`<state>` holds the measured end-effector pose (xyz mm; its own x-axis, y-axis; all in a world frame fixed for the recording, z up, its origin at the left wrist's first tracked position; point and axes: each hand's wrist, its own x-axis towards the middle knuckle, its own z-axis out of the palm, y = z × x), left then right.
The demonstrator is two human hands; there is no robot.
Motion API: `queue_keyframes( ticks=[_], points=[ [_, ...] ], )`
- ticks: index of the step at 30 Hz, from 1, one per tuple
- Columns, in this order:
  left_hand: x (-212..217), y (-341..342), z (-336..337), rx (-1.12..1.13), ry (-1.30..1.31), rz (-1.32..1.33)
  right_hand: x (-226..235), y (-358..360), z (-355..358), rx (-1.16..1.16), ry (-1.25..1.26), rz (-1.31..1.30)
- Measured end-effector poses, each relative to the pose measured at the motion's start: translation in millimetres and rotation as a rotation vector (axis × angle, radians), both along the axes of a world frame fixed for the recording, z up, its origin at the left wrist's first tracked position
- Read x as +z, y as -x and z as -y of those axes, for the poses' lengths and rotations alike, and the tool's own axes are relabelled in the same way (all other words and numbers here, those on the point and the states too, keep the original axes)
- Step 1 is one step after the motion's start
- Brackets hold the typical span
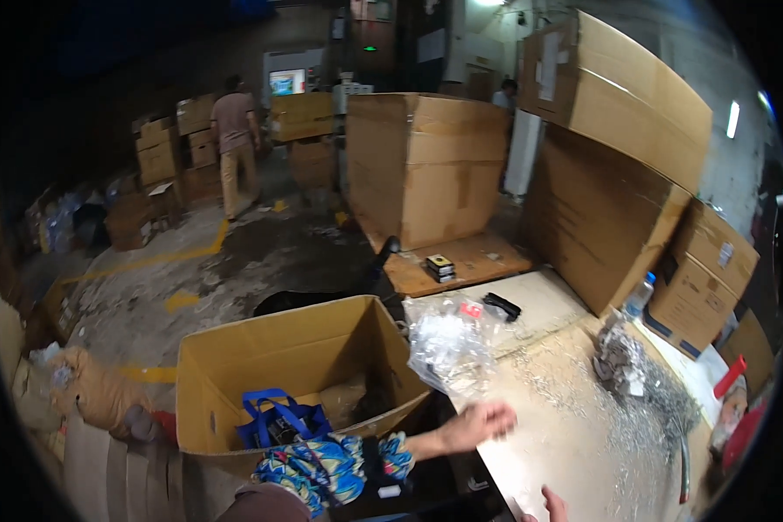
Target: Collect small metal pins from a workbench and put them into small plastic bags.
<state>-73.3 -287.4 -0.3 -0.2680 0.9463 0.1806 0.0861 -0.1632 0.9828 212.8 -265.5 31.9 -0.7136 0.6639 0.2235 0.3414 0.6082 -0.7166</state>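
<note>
From a blue patterned sleeve, my left hand (483,424) reaches over the near left edge of the worktable (531,435). Its fingers are stretched out, a little blurred, with nothing visible in them. At the bottom edge of the picture only part of my right hand (550,506) shows, its fingertips apart and no object seen between them. A clear plastic bag (448,344) with a red label lies just beyond my left hand. Many small silvery pieces (574,391) are scattered over the tabletop, thickest beside a crumpled paper-like bundle (619,358) on the right.
An open cardboard box (235,357) with a blue bag (283,419) inside stands left of the table. Large cartons (452,165) rise behind it. A black object (502,306), a water bottle (640,296) and a red-handled tool (730,377) lie around. A person (235,130) stands far left.
</note>
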Motion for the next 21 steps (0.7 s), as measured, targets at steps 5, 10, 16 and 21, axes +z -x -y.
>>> queue_keyframes(
  ticks=[5,10,16,21],
  points=[
    [8,-76,30,-0.437,0.110,0.006,-17,16,-3,-0.020,1.005,-0.438],
    [7,-93,46,-0.339,0.216,-0.333,-20,-7,11,-0.100,0.717,-0.186],
    [-20,-123,56,-0.363,0.372,0.439,-17,-15,29,-0.458,0.542,-0.116],
    [-3,-102,57,-0.453,0.258,0.128,-37,-28,38,-0.126,0.841,-0.414]
  ],
)
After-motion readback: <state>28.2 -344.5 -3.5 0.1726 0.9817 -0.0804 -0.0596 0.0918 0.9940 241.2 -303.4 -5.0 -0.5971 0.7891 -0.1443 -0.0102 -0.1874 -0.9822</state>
